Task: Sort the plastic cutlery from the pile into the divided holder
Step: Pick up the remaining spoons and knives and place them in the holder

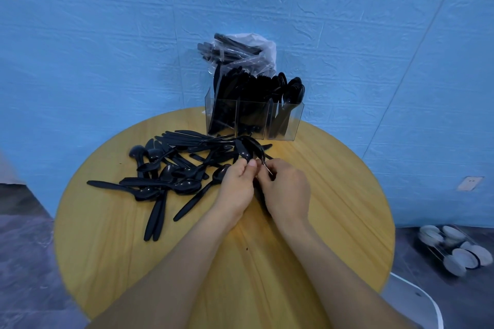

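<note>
Readable text: none in the head view.
Labels or brands: none can be made out on anything in sight.
Numbers or signs: none legible.
</note>
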`<action>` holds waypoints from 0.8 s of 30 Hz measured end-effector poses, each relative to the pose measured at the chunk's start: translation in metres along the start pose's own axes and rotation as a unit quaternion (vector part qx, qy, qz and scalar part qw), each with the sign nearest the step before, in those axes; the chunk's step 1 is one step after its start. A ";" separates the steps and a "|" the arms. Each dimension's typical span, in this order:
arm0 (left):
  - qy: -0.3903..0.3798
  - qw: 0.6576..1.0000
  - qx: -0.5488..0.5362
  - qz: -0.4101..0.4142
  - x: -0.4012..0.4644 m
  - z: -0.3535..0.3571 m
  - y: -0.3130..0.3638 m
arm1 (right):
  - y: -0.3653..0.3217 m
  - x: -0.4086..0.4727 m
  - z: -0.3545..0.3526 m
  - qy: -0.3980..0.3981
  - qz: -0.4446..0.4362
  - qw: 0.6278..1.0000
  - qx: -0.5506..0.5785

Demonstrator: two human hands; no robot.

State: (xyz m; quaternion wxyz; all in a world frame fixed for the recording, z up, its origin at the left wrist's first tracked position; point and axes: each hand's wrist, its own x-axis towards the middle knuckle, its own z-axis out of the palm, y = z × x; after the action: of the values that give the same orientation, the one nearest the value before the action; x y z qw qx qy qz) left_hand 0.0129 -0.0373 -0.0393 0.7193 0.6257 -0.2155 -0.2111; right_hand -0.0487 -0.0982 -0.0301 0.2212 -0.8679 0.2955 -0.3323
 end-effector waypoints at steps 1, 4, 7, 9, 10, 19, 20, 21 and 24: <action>0.000 1.000 0.016 0.001 -0.001 0.000 0.001 | 0.000 -0.001 0.001 0.010 -0.027 1.000 -0.004; -0.005 1.000 0.014 -0.004 -0.001 -0.001 0.003 | 0.003 -0.004 0.002 0.029 -0.096 0.995 0.009; -0.029 0.997 -0.060 -0.034 -0.003 -0.002 0.008 | 0.007 -0.007 0.002 -0.020 -0.129 0.991 0.042; -0.051 0.990 -0.121 -0.059 -0.005 -0.003 0.011 | 0.009 -0.007 0.000 -0.045 -0.121 0.988 0.084; -0.060 0.987 -0.136 -0.066 -0.007 -0.003 0.012 | 0.010 -0.008 0.000 -0.053 -0.121 0.986 0.098; 0.085 0.983 -0.161 -0.029 0.006 -0.011 0.009 | 0.020 0.022 -0.005 -0.067 -0.006 0.988 0.142; 0.099 0.982 -0.157 -0.029 0.007 -0.013 0.009 | 0.025 0.032 -0.002 -0.068 0.004 0.993 0.094; 0.109 0.982 -0.149 -0.029 0.008 -0.014 0.009 | 0.028 0.041 0.002 -0.084 0.005 0.995 0.047; 0.108 0.984 -0.139 -0.029 0.009 -0.013 0.009 | 0.030 0.064 0.018 -0.159 -0.022 0.985 -0.064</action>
State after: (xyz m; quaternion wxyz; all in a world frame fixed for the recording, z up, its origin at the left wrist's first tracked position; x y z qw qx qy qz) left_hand 0.0284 -0.0307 -0.0315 0.8119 0.5447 -0.0875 -0.1910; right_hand -0.0081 -0.1592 -0.0311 0.2022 -0.9283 0.2584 -0.1749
